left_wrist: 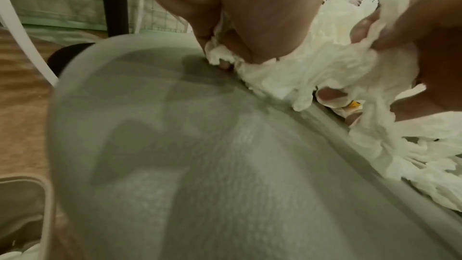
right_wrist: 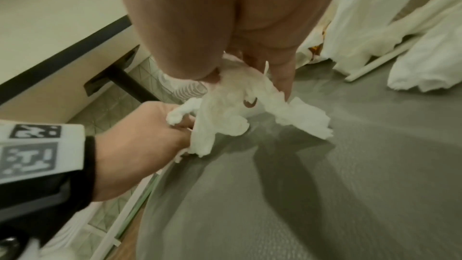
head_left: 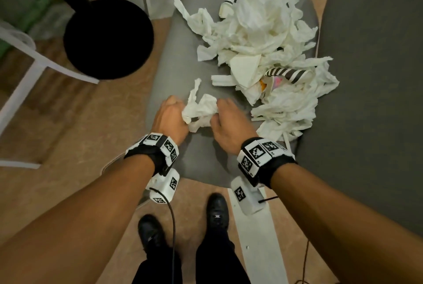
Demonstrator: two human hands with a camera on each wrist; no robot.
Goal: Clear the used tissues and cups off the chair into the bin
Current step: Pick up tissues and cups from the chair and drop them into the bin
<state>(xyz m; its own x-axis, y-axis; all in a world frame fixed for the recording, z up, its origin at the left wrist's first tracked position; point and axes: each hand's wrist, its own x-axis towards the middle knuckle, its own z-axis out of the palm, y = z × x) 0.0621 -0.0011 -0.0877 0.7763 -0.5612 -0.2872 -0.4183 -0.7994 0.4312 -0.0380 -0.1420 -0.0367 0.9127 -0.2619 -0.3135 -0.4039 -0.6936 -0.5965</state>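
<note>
A grey chair seat (head_left: 180, 59) carries a big heap of white used tissues (head_left: 258, 24). Black-and-white striped paper cups lie in the heap, one (head_left: 288, 74) near its front and another (head_left: 230, 1) at the back. My left hand (head_left: 171, 117) and right hand (head_left: 227, 120) both grip one crumpled tissue wad (head_left: 199, 109) at the seat's near-left part, apart from the heap. The wrist views show the fingers of the left hand (left_wrist: 237, 27) and right hand (right_wrist: 240, 27) curled into this wad (right_wrist: 225, 118). A pale bin (left_wrist: 46, 205) with tissue inside shows at the lower left of the left wrist view.
A black round pedestal base (head_left: 107, 38) with a black post stands on the wooden floor left of the chair. White chair legs (head_left: 25, 77) are further left. A dark grey padded surface (head_left: 370, 82) rises right of the heap. My feet (head_left: 217, 210) stand before the seat.
</note>
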